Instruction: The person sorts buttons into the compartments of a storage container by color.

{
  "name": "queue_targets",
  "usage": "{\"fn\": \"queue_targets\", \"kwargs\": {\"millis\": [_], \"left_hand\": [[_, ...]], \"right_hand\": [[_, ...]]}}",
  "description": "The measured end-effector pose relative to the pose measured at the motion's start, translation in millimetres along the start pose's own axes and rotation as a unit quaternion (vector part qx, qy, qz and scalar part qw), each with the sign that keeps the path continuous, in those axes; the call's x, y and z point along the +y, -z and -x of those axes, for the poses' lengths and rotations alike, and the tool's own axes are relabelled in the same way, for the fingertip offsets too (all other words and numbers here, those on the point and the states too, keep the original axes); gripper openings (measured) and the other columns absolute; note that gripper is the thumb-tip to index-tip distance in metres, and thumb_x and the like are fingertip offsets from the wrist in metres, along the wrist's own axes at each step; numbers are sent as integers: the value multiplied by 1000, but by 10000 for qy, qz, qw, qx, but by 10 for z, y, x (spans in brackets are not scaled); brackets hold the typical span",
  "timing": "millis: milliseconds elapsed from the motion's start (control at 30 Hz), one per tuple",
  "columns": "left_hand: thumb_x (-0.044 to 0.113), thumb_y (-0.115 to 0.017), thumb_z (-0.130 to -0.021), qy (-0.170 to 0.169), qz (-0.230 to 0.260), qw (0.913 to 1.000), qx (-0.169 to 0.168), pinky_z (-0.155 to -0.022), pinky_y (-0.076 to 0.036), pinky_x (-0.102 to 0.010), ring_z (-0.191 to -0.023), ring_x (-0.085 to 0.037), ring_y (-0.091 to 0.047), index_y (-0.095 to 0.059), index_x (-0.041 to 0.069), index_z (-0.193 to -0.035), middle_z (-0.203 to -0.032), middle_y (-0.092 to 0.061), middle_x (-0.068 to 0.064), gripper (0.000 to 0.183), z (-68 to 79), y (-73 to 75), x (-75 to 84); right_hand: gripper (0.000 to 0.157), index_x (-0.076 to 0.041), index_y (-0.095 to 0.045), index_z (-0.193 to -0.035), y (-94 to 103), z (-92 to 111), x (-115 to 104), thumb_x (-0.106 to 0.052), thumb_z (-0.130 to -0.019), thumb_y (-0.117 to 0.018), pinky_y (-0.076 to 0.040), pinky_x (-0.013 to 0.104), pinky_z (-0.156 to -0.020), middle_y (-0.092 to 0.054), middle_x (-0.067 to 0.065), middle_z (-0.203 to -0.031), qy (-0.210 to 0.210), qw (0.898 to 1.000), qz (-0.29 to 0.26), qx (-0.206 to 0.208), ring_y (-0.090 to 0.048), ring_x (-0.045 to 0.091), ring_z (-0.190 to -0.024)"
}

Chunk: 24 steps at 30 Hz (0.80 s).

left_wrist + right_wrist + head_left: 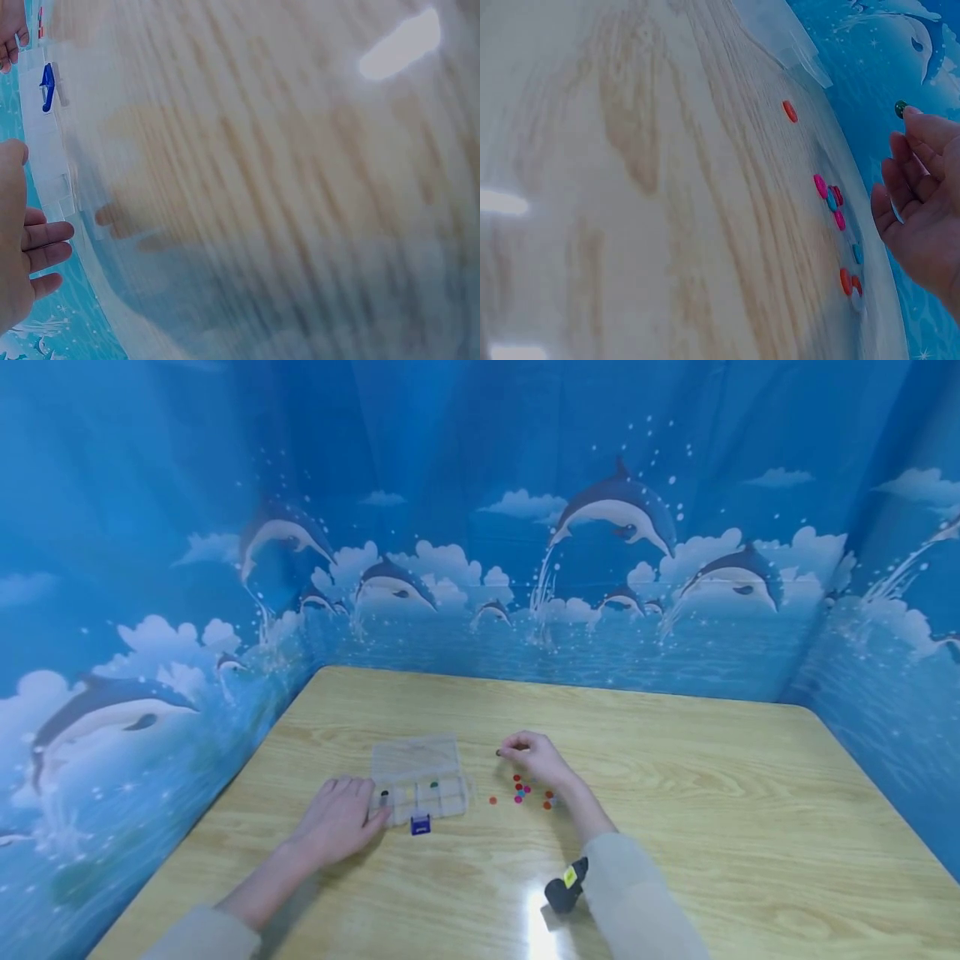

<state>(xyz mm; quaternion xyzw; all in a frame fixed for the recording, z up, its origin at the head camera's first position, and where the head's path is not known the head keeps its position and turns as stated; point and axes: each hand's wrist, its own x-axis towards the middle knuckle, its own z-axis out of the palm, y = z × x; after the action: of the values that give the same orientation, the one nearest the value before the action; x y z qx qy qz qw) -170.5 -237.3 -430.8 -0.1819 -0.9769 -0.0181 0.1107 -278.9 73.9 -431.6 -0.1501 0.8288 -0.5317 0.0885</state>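
Observation:
My right hand (536,760) pinches a small dark green button (901,109) between thumb and fingertips, above the table. Its other fingers (901,187) are loosely bent. Below and nearer lie loose buttons in red, pink, blue and orange, among them an orange button (790,112) apart from the rest. At the left end of a clear plastic compartment box (452,806), my left hand (341,814) rests with its fingers extended and the thumb by the front corner. The box's lid (415,757) lies folded back. Inside are a black button (385,792) and a green button (434,785) in separate compartments.
A blue latch (421,825) sticks out at the front of the box. The wood-grain table (712,810) meets a blue dolphin-print curtain (465,527) at the back and sides. A black device (566,887) is at the right wrist.

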Motion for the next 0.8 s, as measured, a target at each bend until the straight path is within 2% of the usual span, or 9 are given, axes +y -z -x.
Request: {"fn": "queue_targets", "kwargs": {"millis": [333,433,567,800], "left_hand": [[38,-56,-90,-23,9,10000,38,-88,-40,-50,-98,-35,-55,-55,-1,-98,-98,-61,-19,40,-3,3,0],[38,-56,-89,-34,3,10000,76,-88,-40,-51,-97,-35,-56,-55,-1,-99,-98,-61,-19,40,-6,1,-2],[38,-56,-90,-38,18,10000,89,-88,-40,-51,-97,-35,-56,-55,-1,-99,-97,-61,-19,40,-9,3,-4],[38,-56,-90,-24,38,10000,52,-88,-40,-51,-97,-35,-55,-55,0,-97,-97,-60,-18,38,-4,-7,-10]], "right_hand": [[12,-1,-63,-96,-98,-6,-97,-12,-90,-59,-45,27,-69,-61,7,-99,362,9992,77,-141,-52,19,-90],[13,-1,-63,-97,-125,-3,-134,-12,-91,-59,-45,28,-71,-61,7,-100,381,9990,15,-217,-53,19,-91],[15,0,-63,-97,-177,-9,-167,-13,-92,-58,-46,30,-77,-61,7,-101,626,9975,-1,-331,-53,22,-98],[15,4,-63,-96,-335,-3,-321,-9,-90,-59,-45,31,-79,-61,10,-100,567,9974,-96,-443,-53,23,-98]]}}
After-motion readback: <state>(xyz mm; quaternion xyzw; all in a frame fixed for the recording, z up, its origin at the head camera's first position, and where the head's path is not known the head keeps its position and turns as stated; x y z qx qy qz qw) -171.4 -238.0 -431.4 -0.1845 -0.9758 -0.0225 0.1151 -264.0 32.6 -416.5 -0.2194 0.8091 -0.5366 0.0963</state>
